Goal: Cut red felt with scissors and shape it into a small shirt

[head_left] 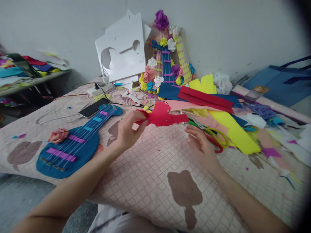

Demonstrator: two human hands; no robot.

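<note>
My left hand (131,127) is closed in a pinch at the left end of a cut piece of red crepe paper (161,115); its fingers hide part of that end. The red paper lies spread on the table, with a narrow strip reaching right. My right hand (200,144) hovers open just past the strip's right end, fingers apart and holding nothing. Right behind it lie scissors with yellow handles (220,137) and a red-handled tool (217,149). Left of my left hand rests a blue paper guitar (73,145) with white strings, purple bars and a pink paper rose (58,135).
A phone (92,108), a power strip (100,90) and a hot glue gun (132,97) with cables lie behind. Decorated paper guitars (167,61) and a white foam board (121,48) lean on the wall. Coloured paper sheets (206,98) and scraps pile at right.
</note>
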